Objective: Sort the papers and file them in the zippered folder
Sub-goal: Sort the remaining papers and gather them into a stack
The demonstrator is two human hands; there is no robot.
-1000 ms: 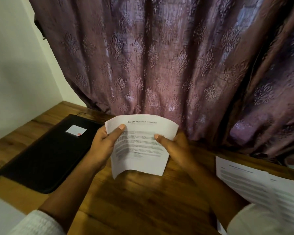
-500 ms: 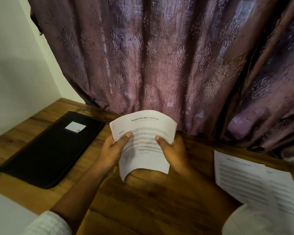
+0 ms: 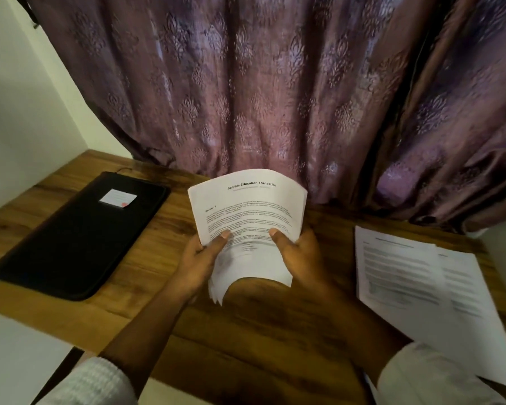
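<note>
A bowed stack of white printed papers (image 3: 250, 209), its top sheet headed "Sample Education Transcript", is held upright above the wooden table (image 3: 260, 331). My left hand (image 3: 200, 260) grips its left edge with the thumb on the front. My right hand (image 3: 300, 254) grips the right edge the same way. The stack's lower corners fan out loosely. A black zippered folder (image 3: 70, 238) lies closed and flat at the left, with a small white label (image 3: 118, 197) on its cover. More printed sheets (image 3: 421, 287) lie overlapping on the table at the right.
A purple patterned curtain (image 3: 260, 83) hangs right behind the table's far edge. A white wall (image 3: 21, 112) borders the left. A white sheet (image 3: 15, 355) shows at the near left corner. Bare wood lies between the folder and the right-hand sheets.
Both hands have slid lower on the stack, so more of the top page shows. The stack has tilted more upright and its bottom sheets have fanned out.
</note>
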